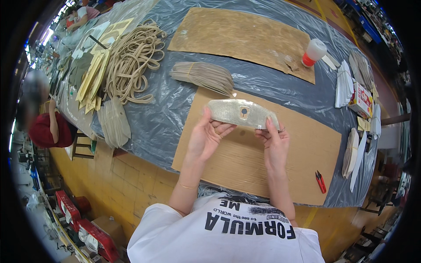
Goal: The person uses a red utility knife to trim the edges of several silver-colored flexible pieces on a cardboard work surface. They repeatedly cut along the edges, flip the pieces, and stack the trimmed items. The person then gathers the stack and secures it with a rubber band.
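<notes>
Between my two hands I hold up a curved, pale grey-beige flat piece (228,110) with a small cut-out near its middle. My left hand (208,133) grips its left end, thumb in front and fingers behind. At the right end, my right hand (275,142) pinches the lower corner between thumb and fingers. Beneath it lies a brown cardboard sheet (307,149). Just beyond the piece, a banded stack of similar grey-beige pieces (202,75) rests on the table. Red-handled thread snips (321,181) lie on the cardboard to the right.
A heap of beige cord (135,59) and another stack of pieces (114,122) sit at the left. Farther back is a stained brown board (241,37) bearing a red-and-white bottle (313,52). White stacks and a box (360,101) line the right edge. A person in red (50,129) sits left.
</notes>
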A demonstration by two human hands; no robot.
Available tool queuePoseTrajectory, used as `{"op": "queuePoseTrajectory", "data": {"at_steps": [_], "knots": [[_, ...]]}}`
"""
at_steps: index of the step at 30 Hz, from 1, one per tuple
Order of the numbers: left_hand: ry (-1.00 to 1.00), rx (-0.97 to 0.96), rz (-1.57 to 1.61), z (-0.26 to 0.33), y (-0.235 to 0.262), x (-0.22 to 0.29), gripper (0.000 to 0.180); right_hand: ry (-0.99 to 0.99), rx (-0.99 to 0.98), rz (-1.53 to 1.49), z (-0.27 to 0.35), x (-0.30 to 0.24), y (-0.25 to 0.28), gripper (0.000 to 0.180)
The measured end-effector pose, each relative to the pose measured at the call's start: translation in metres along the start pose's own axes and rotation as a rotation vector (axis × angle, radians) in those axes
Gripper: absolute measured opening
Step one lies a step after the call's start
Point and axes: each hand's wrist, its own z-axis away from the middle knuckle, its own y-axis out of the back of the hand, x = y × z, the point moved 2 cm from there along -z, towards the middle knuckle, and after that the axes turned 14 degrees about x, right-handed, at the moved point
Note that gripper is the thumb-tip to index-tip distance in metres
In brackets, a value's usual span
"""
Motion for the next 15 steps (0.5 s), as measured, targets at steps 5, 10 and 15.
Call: {"op": "queuePoseTrajectory", "data": {"at_steps": [5, 10, 15], "knots": [[0.046, -0.033, 0.065, 0.005, 0.003, -0.003, 0.053, -0.086, 0.008, 0.0, 0.002, 0.004, -0.003, 0.021], [-0.147, 0.108, -0.082, 0.007, 0.0, 0.0, 0.052, -0.098, -0.013, 0.059, 0.002, 0.007, -0.005, 0.018], [-0.242, 0.144, -0.136, 0.004, 0.012, 0.009, 0.042, -0.156, -0.084, 0.129, 0.003, 0.015, -0.008, 0.022]]}}
